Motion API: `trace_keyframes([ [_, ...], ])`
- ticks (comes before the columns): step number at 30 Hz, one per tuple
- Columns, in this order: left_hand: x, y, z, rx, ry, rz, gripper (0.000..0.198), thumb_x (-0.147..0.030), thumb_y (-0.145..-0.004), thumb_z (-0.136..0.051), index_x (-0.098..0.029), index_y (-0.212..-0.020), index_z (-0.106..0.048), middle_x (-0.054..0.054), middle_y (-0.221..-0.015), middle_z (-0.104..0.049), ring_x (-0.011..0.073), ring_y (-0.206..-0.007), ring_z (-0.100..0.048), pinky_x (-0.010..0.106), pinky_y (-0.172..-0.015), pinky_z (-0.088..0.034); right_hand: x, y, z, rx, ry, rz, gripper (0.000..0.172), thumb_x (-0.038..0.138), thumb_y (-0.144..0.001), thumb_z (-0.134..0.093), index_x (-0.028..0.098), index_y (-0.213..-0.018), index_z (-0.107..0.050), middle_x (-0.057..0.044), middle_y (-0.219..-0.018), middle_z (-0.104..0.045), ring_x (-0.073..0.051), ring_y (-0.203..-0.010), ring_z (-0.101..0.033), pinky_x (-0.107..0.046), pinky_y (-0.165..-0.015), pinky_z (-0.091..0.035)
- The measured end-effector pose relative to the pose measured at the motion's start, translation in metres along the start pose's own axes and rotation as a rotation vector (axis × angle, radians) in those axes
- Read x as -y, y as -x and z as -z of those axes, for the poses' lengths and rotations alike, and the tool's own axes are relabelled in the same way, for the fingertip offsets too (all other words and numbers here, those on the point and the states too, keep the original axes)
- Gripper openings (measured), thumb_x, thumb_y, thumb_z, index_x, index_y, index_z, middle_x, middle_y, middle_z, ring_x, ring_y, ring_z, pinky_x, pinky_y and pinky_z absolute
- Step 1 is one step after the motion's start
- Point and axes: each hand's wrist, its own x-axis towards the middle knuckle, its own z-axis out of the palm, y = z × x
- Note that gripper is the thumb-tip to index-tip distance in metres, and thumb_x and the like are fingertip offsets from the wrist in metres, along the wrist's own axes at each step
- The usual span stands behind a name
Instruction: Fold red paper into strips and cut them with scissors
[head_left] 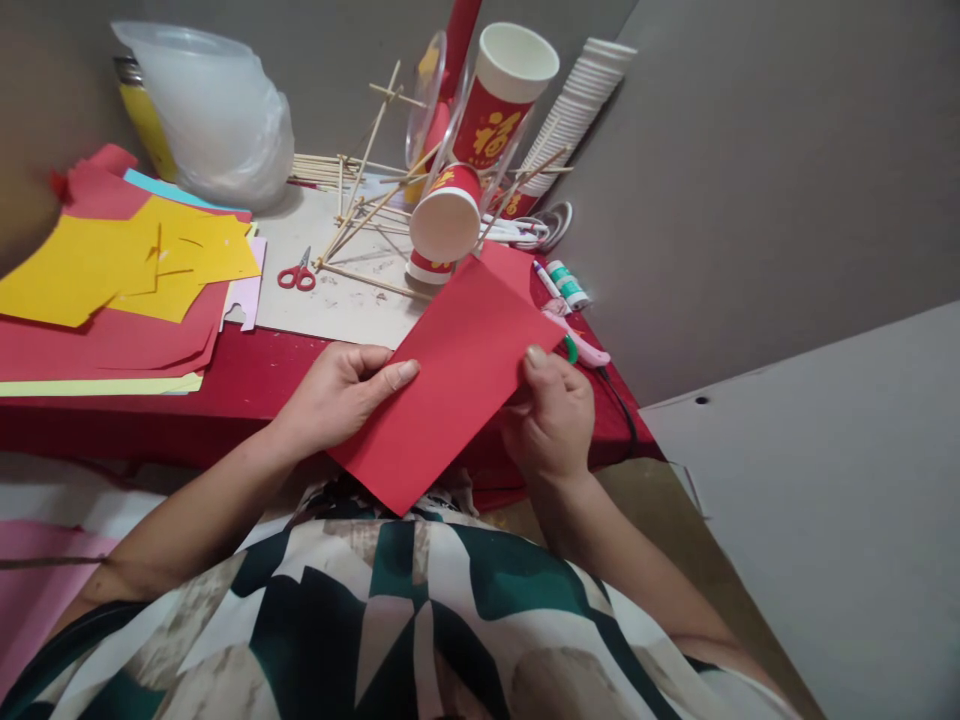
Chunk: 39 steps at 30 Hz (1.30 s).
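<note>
Both my hands hold a rectangular sheet of red paper (457,360) tilted in front of my chest. My left hand (341,390) pinches its left long edge, thumb on top and fingers underneath. At the right corner my right hand (551,405) grips the edge between thumb and curled fingers. Beyond the sheet stands a structure of thin wooden sticks (360,225) with red-and-white paper cups (491,100) and clear plastic discs. Another paper cup (446,215) lies with its mouth toward me. Small red-handled scissors (298,275) rest on a grey board (289,310).
Red and yellow paper sheets (172,250) are piled at the left. Behind them sit a plastic bag (217,120) and a yellow container (146,120). A tall stack of paper cups (581,105) leans on the right wall. Pink scissors (589,345) lie near the table's right edge.
</note>
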Motion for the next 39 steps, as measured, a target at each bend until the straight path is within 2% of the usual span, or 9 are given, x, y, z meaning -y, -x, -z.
trace_keyframes([
  [5,0.005,0.0,-0.005,0.015,0.061,0.002,0.039,-0.056,-0.079,-0.08,-0.018,-0.08,-0.078,0.003,-0.08,-0.079,0.019,-0.075,-0.073,0.026,-0.067,-0.058,-0.001,-0.004,-0.008,-0.159,-0.08,-0.066,0.043,0.058,-0.096,-0.059,0.024,-0.07,-0.057,0.002,-0.063,-0.054,-0.015,-0.059,-0.055,-0.03,-0.055,-0.045],
  [9,0.014,-0.001,-0.009,0.043,0.102,-0.002,0.033,-0.051,-0.083,-0.079,-0.018,-0.078,-0.075,0.002,-0.077,-0.078,0.0166,-0.07,-0.072,0.025,-0.067,-0.057,0.01,-0.008,-0.01,-0.199,-0.097,-0.063,0.054,0.058,-0.092,-0.065,0.022,-0.058,-0.045,0.005,-0.058,-0.039,-0.011,-0.053,-0.036,-0.028,-0.052,-0.032],
  [12,0.02,-0.001,-0.012,0.013,0.087,-0.043,0.038,-0.053,-0.088,-0.072,-0.018,-0.075,-0.072,0.001,-0.074,-0.076,0.0146,-0.065,-0.069,0.025,-0.066,-0.057,0.017,-0.011,-0.012,-0.209,-0.065,-0.028,0.059,0.057,-0.092,-0.066,0.021,-0.055,-0.038,0.005,-0.058,-0.03,-0.01,-0.054,-0.027,-0.028,-0.051,-0.026],
  [18,0.026,-0.001,-0.017,-0.112,0.031,-0.154,0.045,-0.06,-0.087,-0.07,-0.017,-0.071,-0.069,0.002,-0.072,-0.074,0.0143,-0.063,-0.065,0.025,-0.063,-0.054,0.016,-0.014,-0.018,-0.17,-0.163,0.013,0.055,0.058,-0.098,-0.057,0.022,-0.06,-0.038,0.005,-0.061,-0.034,-0.01,-0.056,-0.03,-0.027,-0.054,-0.03],
  [25,0.027,-0.002,-0.019,-0.081,0.09,-0.14,0.047,-0.062,-0.084,-0.073,-0.017,-0.069,-0.068,0.001,-0.066,-0.07,0.014,-0.059,-0.063,0.025,-0.061,-0.053,0.025,-0.017,-0.019,-0.193,-0.041,0.053,0.061,0.059,-0.097,-0.057,0.022,-0.058,-0.029,0.006,-0.057,-0.028,-0.009,-0.054,-0.025,-0.028,-0.051,-0.025],
  [28,0.026,-0.001,-0.02,-0.108,0.084,-0.164,0.048,-0.063,-0.083,-0.072,-0.017,-0.068,-0.067,0.001,-0.065,-0.069,0.0135,-0.059,-0.061,0.025,-0.061,-0.052,0.027,-0.022,-0.019,-0.188,-0.008,0.045,0.063,0.064,-0.095,-0.057,0.023,-0.057,-0.028,0.006,-0.056,-0.026,-0.009,-0.053,-0.025,-0.028,-0.051,-0.025],
  [32,0.026,-0.004,-0.02,-0.189,0.034,-0.263,0.05,-0.064,-0.084,-0.071,-0.018,-0.066,-0.064,0.001,-0.063,-0.065,0.0122,-0.059,-0.056,0.023,-0.056,-0.046,0.026,-0.024,-0.019,-0.087,-0.104,-0.029,0.061,0.07,-0.093,-0.054,0.022,-0.059,-0.037,0.005,-0.059,-0.035,-0.01,-0.055,-0.031,-0.028,-0.053,-0.03],
  [35,0.026,-0.007,-0.02,-0.224,0.045,-0.305,0.053,-0.065,-0.084,-0.071,-0.018,-0.063,-0.06,-0.001,-0.06,-0.06,0.011,-0.056,-0.051,0.023,-0.054,-0.044,0.027,-0.018,-0.02,0.02,-0.147,-0.067,0.062,0.072,-0.093,-0.052,0.022,-0.059,-0.037,0.004,-0.059,-0.036,-0.01,-0.055,-0.033,-0.027,-0.052,-0.032],
  [39,0.027,-0.011,-0.022,-0.239,0.046,-0.317,0.056,-0.065,-0.085,-0.07,-0.019,-0.059,-0.052,-0.003,-0.056,-0.051,0.0094,-0.052,-0.043,0.023,-0.051,-0.04,0.029,-0.011,-0.023,0.008,-0.121,-0.035,0.065,0.07,-0.093,-0.056,0.022,-0.056,-0.033,0.005,-0.055,-0.031,-0.009,-0.052,-0.028,-0.026,-0.048,-0.027],
])
